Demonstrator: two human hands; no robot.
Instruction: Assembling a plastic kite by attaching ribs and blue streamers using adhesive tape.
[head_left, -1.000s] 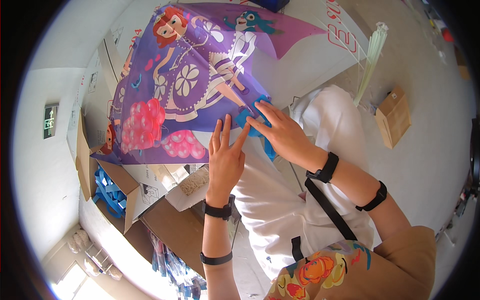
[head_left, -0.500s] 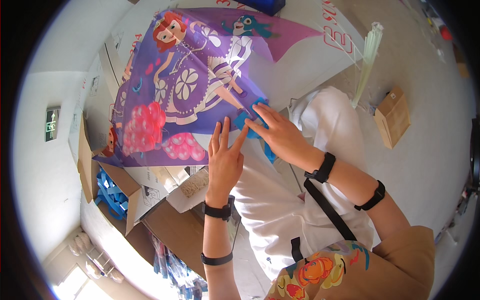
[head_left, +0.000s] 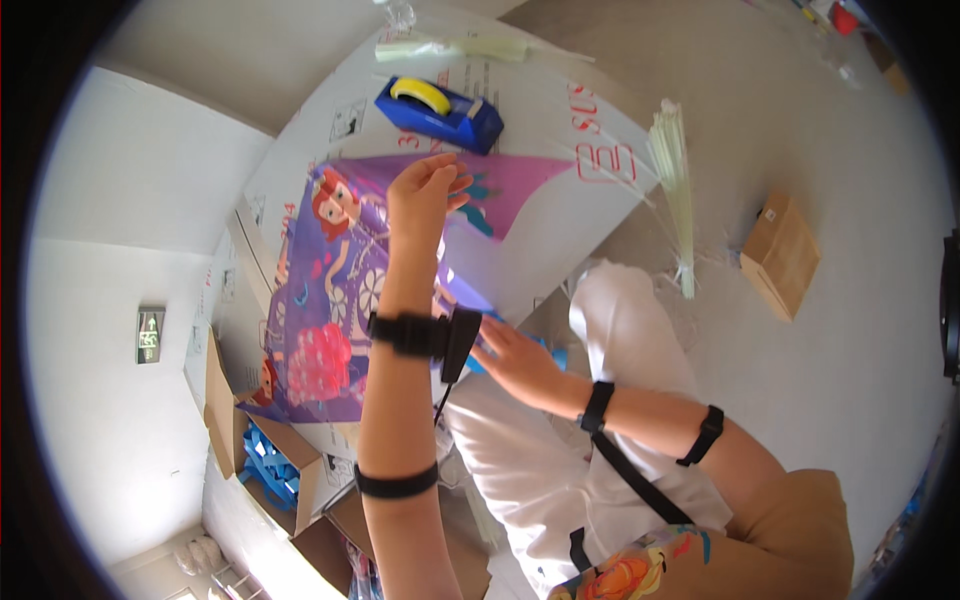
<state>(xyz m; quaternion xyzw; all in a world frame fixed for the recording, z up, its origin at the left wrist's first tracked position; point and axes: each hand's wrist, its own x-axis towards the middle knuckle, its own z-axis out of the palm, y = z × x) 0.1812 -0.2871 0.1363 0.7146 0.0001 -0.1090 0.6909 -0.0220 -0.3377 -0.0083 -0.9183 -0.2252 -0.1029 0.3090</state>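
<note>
A thin purple plastic sheet [head_left: 300,290], printed with a red-haired cartoon figure and pink balloons, lies over a large white printed board. My left hand [head_left: 422,190] is raised above its upper part, fingers loosely curled and apart, with nothing visible in them. Just beyond that hand stands a blue tape dispenser [head_left: 455,122] with a yellow roll. My right hand [head_left: 520,362] rests with outstretched fingers at the sheet's near edge, by a blue piece [head_left: 478,362] partly hidden under it. My left forearm and its wrist strap cover the sheet's middle.
Bundles of pale thin sticks lie at the board's far edge [head_left: 450,47] and right corner [head_left: 672,190]. A brown cardboard box [head_left: 783,255] sits on the floor to the right. At lower left, an open carton [head_left: 305,490] holds blue strips [head_left: 270,465].
My left hand has lifted off the near edge of the sheet and moved away toward the tape dispenser. My right hand stays by the blue piece. The view has shifted, showing more beyond the sheet.
</note>
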